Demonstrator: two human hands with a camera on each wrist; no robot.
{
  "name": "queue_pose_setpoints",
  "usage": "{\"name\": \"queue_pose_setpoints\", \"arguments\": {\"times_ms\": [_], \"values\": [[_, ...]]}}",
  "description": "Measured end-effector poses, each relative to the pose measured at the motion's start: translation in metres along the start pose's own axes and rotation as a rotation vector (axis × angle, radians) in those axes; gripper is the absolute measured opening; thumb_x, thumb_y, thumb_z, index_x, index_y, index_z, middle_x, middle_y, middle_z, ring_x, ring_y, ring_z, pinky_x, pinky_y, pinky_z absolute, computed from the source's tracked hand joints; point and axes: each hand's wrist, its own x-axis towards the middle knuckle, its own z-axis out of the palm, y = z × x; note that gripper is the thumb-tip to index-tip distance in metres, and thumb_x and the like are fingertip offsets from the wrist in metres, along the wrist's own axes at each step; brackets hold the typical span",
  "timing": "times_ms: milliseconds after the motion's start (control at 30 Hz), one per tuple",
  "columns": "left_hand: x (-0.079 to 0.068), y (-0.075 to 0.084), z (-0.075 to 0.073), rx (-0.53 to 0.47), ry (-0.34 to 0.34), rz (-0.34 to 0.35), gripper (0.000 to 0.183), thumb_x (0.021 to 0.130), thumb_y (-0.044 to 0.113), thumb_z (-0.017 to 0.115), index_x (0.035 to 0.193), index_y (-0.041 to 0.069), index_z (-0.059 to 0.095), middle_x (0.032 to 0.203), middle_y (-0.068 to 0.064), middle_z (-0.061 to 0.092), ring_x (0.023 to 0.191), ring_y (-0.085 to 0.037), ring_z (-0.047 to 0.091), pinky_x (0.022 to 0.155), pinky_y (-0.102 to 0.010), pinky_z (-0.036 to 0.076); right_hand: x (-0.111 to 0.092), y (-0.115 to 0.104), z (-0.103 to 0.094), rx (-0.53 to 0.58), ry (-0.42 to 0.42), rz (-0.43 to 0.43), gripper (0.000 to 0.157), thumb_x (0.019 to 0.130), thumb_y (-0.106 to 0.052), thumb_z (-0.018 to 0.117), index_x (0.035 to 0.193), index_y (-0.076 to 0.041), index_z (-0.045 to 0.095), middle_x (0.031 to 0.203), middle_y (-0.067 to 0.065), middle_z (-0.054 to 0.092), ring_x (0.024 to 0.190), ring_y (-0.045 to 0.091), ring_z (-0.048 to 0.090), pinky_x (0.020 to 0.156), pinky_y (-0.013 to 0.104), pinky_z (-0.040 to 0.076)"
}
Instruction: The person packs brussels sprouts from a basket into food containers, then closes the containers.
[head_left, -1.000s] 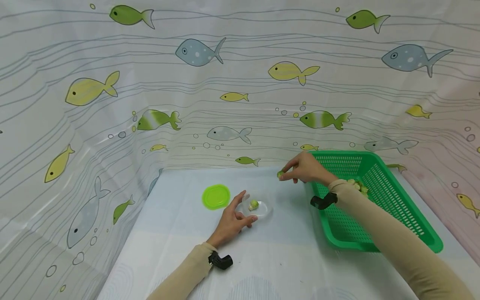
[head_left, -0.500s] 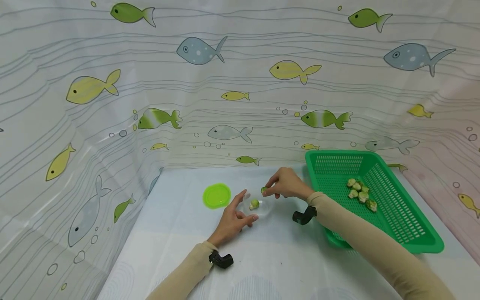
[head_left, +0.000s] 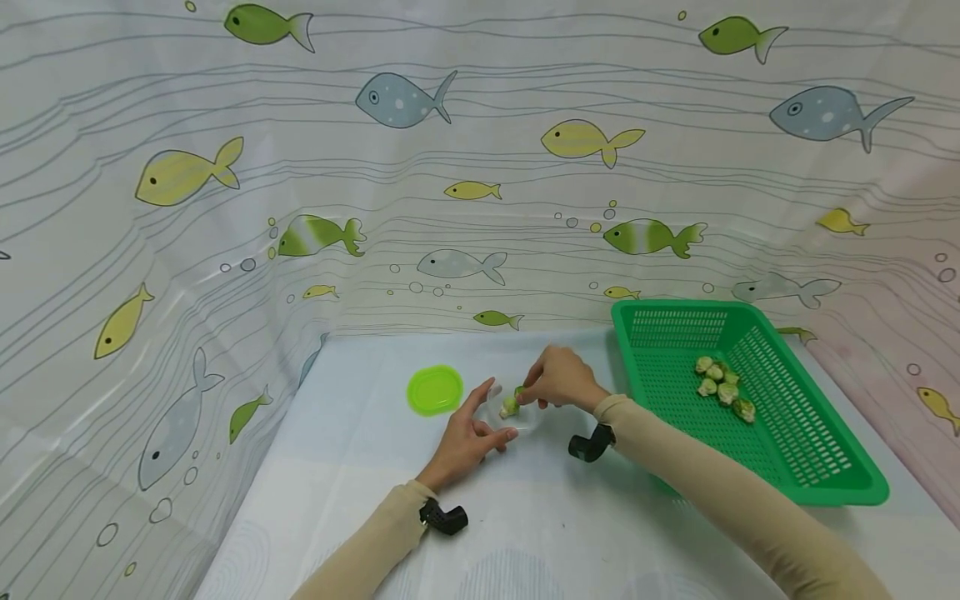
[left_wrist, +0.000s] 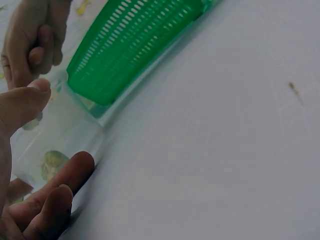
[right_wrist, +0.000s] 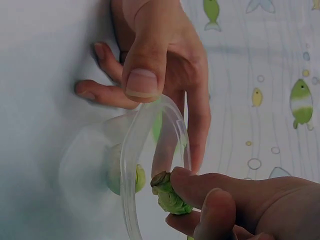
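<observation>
My left hand grips a small clear plastic container on the table, thumb on one side of its rim and fingers round the other. One Brussels sprout lies inside, showing through the wall in the left wrist view. Over the container, my right hand pinches a second Brussels sprout between thumb and fingers. In the right wrist view this sprout is right at the container's rim, its cut stem turned toward the opening.
A bright green lid lies on the table left of the container. To the right stands a large green basket with several Brussels sprouts in it. A fish-patterned sheet rises behind the table.
My right hand has come left and down from beside the basket to the container, bringing the pinched Brussels sprout. The left hand keeps its grip on the container in the same place.
</observation>
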Motion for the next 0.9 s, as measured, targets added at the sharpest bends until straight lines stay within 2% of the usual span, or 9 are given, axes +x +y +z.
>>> {"name": "queue_pose_setpoints", "arguments": {"times_ms": [333,567,733,900], "values": [[0.0,0.0,0.0,-0.004,0.002,0.009,0.095,0.095,0.029,0.084,0.17,0.02,0.027,0.167,-0.015,0.038,0.064,-0.013,0.069,0.053,-0.024,0.051,-0.001,0.0,0.011,-0.102,0.005,-0.011,0.02,0.081,-0.029,0.094,0.09,-0.013,0.086,0.054,-0.003,0.066,0.053,0.014,0.064,0.048,0.025,0.046],[0.001,-0.001,0.001,-0.011,0.001,0.014,0.094,0.095,0.024,0.084,0.17,0.019,0.027,0.167,-0.016,0.038,0.064,-0.017,0.068,0.053,-0.025,0.05,-0.002,-0.002,0.017,-0.161,0.011,-0.008,0.021,0.08,-0.03,0.096,0.087,-0.013,0.085,0.052,-0.005,0.065,0.052,0.012,0.064,0.049,0.026,0.045],[0.001,-0.001,0.0,-0.022,0.001,0.011,0.093,0.094,0.021,0.084,0.169,0.02,0.028,0.167,-0.016,0.038,0.064,-0.021,0.068,0.052,-0.025,0.05,-0.001,-0.003,0.021,-0.243,0.04,-0.023,0.023,0.078,-0.032,0.097,0.085,-0.013,0.084,0.058,-0.006,0.067,0.053,0.01,0.064,0.052,0.028,0.048],[0.001,0.0,0.001,-0.024,0.004,0.002,0.093,0.095,0.021,0.084,0.169,0.02,0.028,0.167,-0.015,0.039,0.065,-0.019,0.069,0.052,-0.024,0.049,0.002,-0.003,0.025,-0.297,0.043,-0.056,0.024,0.077,-0.032,0.098,0.081,-0.014,0.082,0.067,-0.006,0.07,0.057,0.011,0.064,0.054,0.029,0.051]]}}
